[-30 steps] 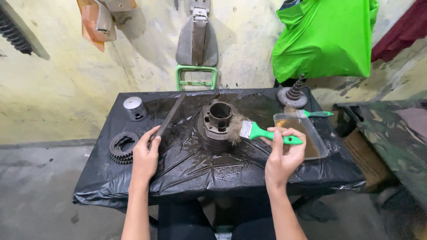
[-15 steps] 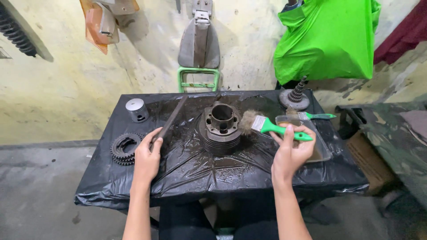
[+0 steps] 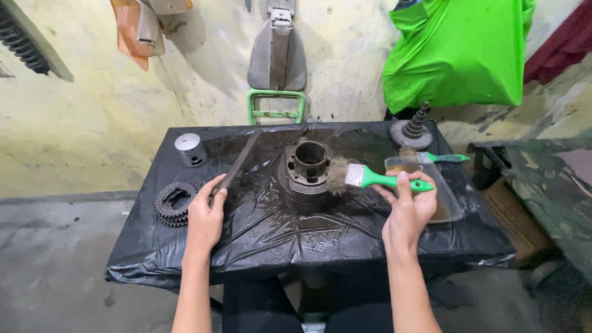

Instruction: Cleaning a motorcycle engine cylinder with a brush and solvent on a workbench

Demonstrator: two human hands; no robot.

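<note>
A bench [image 3: 370, 246] wrapped in shiny, crinkled black plastic stands on a grey concrete floor against a stained yellowish wall; a grey seat on a green frame [image 3: 276, 80] leans behind it, a bright green cover [image 3: 459, 52] hangs at the right, and an orange part hangs at the top left. On the bench lie a finned engine cylinder [image 3: 306, 176] in the middle, a stack of gears [image 3: 172, 203] at the left edge, a silver piston [image 3: 190, 149] behind them, a long flat file [image 3: 237, 165], a clear tray [image 3: 431, 185] with a second green-handled brush [image 3: 441, 158] across it, and a gear shaft [image 3: 412, 131] at the back right. The right hand [image 3: 407, 209] grips the green handle of a brush [image 3: 370, 177], its bristles touching the right side of the cylinder. The left hand [image 3: 205, 216] rests curled on the near end of the file. Compared with a second ago, the brush sits higher against the cylinder, and the left hand has hardly moved. What the tray holds is hard to make out, and the bench legs are hidden under the plastic
</note>
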